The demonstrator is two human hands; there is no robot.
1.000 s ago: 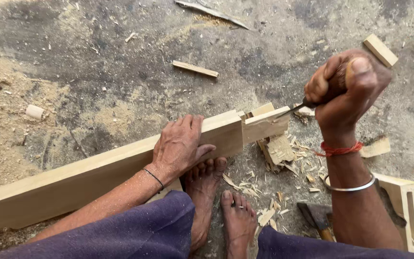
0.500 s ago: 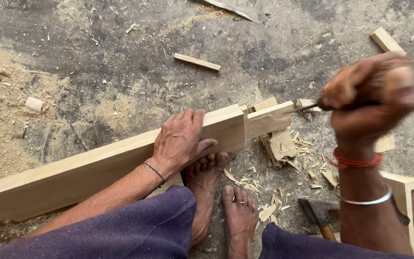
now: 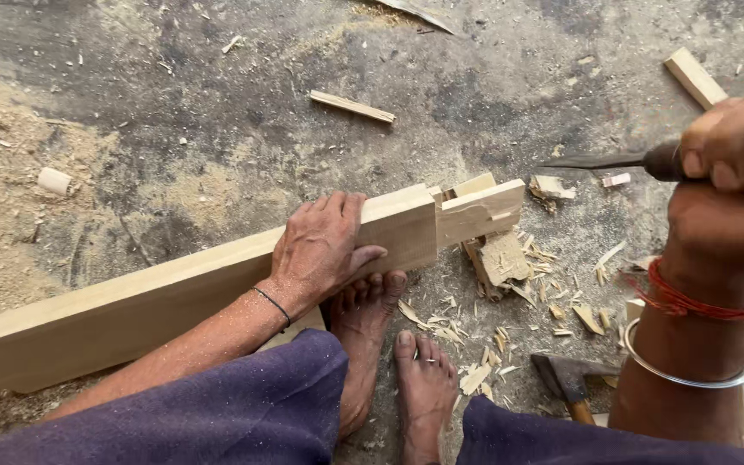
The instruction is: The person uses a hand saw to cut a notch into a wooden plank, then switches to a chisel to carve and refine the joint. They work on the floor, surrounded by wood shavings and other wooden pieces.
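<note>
Plank (image 3: pixel 131 310), pale planed timber with square edges, runs from 8 o'clock up to the middle of the view, where its end is cut into a stepped notch (image 3: pixel 475 211) with a partly split tongue. It lies on a rough grey concrete floor (image 3: pixel 243 95) dusted with sawdust. The left hand (image 3: pixel 325 245) lies palm down over the plank's top edge, fingers spread and thumb hooked on the near face, pressing it down; the forearm reaches in from 7 o'clock. The right hand (image 3: pixel 738 155), at 3 o'clock, is fisted tight around the dark handle of a chisel (image 3: pixel 617 160), whose slim metal blade points toward 9 o'clock, clear of the wood. Two bare feet (image 3: pixel 398 362) rest just below the notch among curled wood chips (image 3: pixel 492 331). A hammer head (image 3: pixel 570 375) sits at 5 o'clock. Short offcut sticks (image 3: pixel 352 106) lie at 12 o'clock.
</note>
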